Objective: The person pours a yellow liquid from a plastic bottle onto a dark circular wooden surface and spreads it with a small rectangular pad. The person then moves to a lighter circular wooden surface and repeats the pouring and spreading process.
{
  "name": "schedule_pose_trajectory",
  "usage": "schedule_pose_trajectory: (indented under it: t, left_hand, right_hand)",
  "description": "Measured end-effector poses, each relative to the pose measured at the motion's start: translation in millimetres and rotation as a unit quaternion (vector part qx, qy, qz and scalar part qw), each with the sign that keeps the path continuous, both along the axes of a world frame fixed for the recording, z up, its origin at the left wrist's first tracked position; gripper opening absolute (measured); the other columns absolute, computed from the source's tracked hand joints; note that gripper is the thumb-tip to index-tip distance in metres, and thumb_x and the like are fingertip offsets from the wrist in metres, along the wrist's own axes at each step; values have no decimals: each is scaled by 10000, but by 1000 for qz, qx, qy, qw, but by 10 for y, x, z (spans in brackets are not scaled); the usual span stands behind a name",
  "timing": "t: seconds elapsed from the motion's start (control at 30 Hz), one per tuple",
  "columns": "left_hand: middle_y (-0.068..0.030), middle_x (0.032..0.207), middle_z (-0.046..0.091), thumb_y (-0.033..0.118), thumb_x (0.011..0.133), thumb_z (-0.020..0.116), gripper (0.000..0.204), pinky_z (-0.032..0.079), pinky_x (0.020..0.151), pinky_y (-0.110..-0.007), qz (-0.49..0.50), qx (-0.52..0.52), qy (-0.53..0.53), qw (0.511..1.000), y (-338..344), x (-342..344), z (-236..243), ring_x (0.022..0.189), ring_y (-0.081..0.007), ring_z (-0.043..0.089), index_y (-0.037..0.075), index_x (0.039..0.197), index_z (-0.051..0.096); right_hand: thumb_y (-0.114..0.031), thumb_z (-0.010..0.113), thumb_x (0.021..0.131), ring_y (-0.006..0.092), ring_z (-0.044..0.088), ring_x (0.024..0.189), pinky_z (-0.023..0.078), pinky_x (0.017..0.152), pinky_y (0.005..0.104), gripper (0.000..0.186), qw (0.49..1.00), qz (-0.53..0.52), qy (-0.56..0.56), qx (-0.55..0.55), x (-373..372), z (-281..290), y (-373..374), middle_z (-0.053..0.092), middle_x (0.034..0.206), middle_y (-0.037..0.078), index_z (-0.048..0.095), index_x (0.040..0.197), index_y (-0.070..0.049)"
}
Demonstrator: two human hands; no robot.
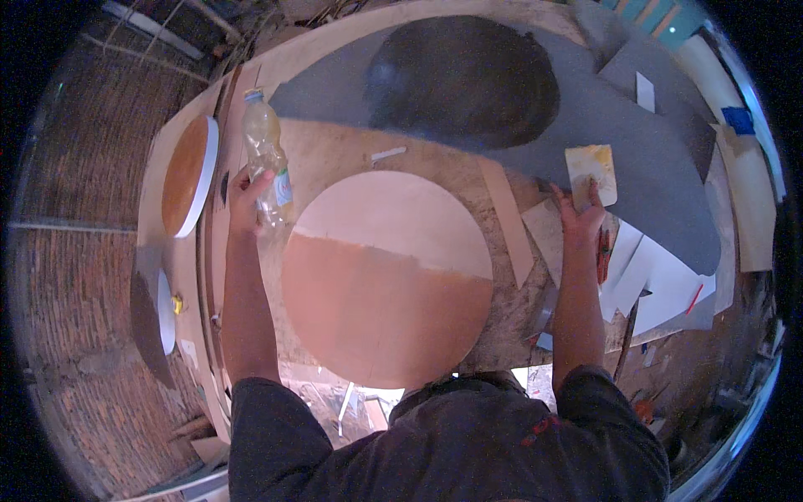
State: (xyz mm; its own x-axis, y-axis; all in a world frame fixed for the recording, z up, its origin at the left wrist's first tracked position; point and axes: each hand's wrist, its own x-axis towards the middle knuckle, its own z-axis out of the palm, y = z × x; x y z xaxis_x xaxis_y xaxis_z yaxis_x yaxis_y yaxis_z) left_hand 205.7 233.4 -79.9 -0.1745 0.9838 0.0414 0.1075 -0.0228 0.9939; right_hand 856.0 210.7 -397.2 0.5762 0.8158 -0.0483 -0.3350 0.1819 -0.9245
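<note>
My left hand (243, 201) is closed round the lower part of a clear plastic bottle (262, 130), which has a blue cap and a little yellowish residue inside. My right hand (580, 217) grips a flat, squarish, cream-yellow piece (599, 164), stained on its face; it looks like a spreader, though its material is unclear. Between my forearms lies a round board (385, 309). Its near part is orange-brown, its far part pale pink, with a ragged border between them. Beyond it, a grey sheet (326, 88) carries a large dark round patch (464, 79).
Against the table's left side stand round panels, one brown with a white edge (191, 176). White sheet offcuts (648, 268) overlap at the right, near a red-handled tool (603, 255). A narrow tan strip (510, 226) lies right of the board, and a small white strip (388, 155) beyond it.
</note>
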Motion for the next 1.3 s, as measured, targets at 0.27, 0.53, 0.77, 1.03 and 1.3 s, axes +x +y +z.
schedule_pose_trajectory:
  t: [0.27, 0.53, 0.77, 1.03, 1.3]
  left_hand:
    - [-87, 1094, 736, 126, 770, 880, 540, 540, 889, -336, 50, -16, 45, 998, -1885, -640, -116, 966, -177, 695, -29, 1244, 671]
    - [-78, 1159, 713, 94, 784, 867, 605, 507, 955, -323, 78, -120, -8, 990, -3369, -921, -124, 1050, -166, 665, -39, 1320, 620]
    - [-77, 1190, 698, 42, 772, 853, 679, 518, 966, -330, 56, -140, -88, 985, -4167, -1348, -190, 1058, -171, 668, -8, 1387, 570]
    - [-89, 1139, 693, 54, 701, 885, 651, 490, 988, -336, -40, -126, 112, 985, -4494, -1760, -221, 1065, -198, 659, 1, 1283, 598]
    - [-190, 1107, 735, 226, 749, 857, 652, 556, 914, -464, -122, -76, 490, 859, -3801, -1646, 442, 1061, -337, 717, 152, 1352, 621]
  right_hand:
    - [-249, 622, 1029, 373, 541, 1326, 464, 1064, 658, 538, 938, 83, 327, -79, -1168, 1559, -751, 532, 1475, 164, 446, 1512, -92]
    - [-81, 699, 925, 329, 649, 1200, 571, 968, 426, 401, 728, 413, -544, -57, -3074, 2035, -1653, 672, 1344, 128, 663, 1320, -25]
    - [12, 672, 759, 372, 625, 1174, 539, 997, 461, 478, 582, 319, -747, 48, -3989, 1680, -2325, 692, 1272, 122, 698, 1232, -47]
    - [-9, 700, 767, 356, 684, 1002, 576, 891, 434, 368, 554, 413, -722, 2, -3950, 2074, -2913, 742, 1143, 107, 741, 1132, -40]
    - [-247, 736, 960, 156, 700, 891, 608, 633, 304, 333, 913, 210, -292, -193, -3720, 2230, -3105, 733, 1013, 69, 719, 1177, 4]
